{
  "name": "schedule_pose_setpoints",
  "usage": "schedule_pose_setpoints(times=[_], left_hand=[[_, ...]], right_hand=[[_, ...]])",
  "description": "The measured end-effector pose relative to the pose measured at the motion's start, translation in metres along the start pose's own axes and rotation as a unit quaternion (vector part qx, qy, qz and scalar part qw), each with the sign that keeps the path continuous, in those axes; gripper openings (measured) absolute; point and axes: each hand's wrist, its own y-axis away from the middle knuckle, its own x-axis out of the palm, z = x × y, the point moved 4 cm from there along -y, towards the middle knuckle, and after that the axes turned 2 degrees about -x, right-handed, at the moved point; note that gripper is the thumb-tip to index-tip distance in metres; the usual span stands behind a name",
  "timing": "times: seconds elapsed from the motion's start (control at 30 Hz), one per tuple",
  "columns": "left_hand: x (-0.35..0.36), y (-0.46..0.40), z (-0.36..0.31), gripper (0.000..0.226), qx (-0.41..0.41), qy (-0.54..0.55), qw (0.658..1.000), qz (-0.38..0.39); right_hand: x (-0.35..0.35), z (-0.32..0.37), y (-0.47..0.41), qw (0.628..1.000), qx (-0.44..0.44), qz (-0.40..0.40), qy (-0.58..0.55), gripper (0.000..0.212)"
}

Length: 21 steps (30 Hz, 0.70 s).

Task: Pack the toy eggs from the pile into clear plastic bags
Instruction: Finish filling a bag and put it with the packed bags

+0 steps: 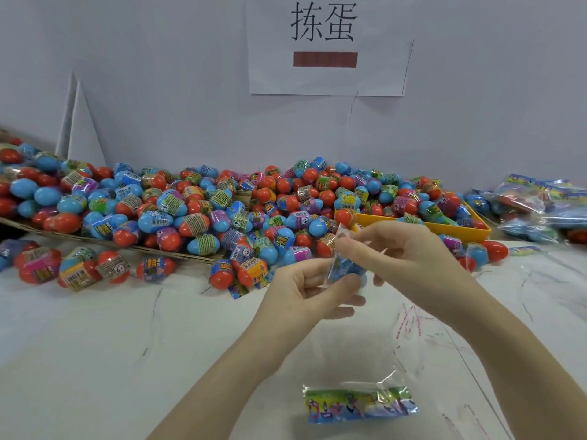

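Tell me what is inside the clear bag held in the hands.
The clear bag, pinched by the left hand and right hand, shows a blue toy egg. Fingers cover its lower part, so any further contents cannot be seen.

bare table [95,360] near left, egg pile [222,211] blocking behind

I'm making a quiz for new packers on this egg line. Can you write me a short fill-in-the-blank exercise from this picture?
1. Both hands hold a clear bag with a ____ egg inside.
2. The tray at the pile's right edge is ____.
3. The sign hangs on the ____.
4. The packed bags lie at the far ____ of the table.

Missing words: blue; yellow; wall; right
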Motion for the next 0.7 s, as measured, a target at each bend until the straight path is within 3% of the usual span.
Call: schedule_pose_setpoints(times=[0.13, 0.37, 0.47, 0.57, 0.7], left_hand=[[0.000, 0.000, 0.000, 0.034, 0.003, 0.009, 1.000, -0.015], [-0.005, -0.003, 0.002, 0.040, -0.009, 0.028, 0.999, -0.045], [-0.007, -0.003, 0.001, 0.049, -0.010, 0.048, 0.998, -0.051], [-0.010, -0.002, 0.000, 0.045, -0.013, 0.067, 0.996, -0.061], [-0.010, -0.003, 0.000, 0.045, -0.022, 0.089, 0.994, -0.059]], right_hand=[[-0.001, 0.004, 0.000, 0.998, -0.045, -0.048, 0.016, 0.038], [0.007, 0.002, 0.000, 0.998, -0.037, 0.042, -0.009, 0.045], [0.006, 0.004, 0.004, 0.994, -0.062, 0.089, 0.020, 0.036], [0.007, 0.005, 0.010, 0.988, -0.053, 0.142, 0.042, 0.063], [0.010, 0.011, 0.008, 0.982, -0.077, 0.123, 0.118, 0.059]])
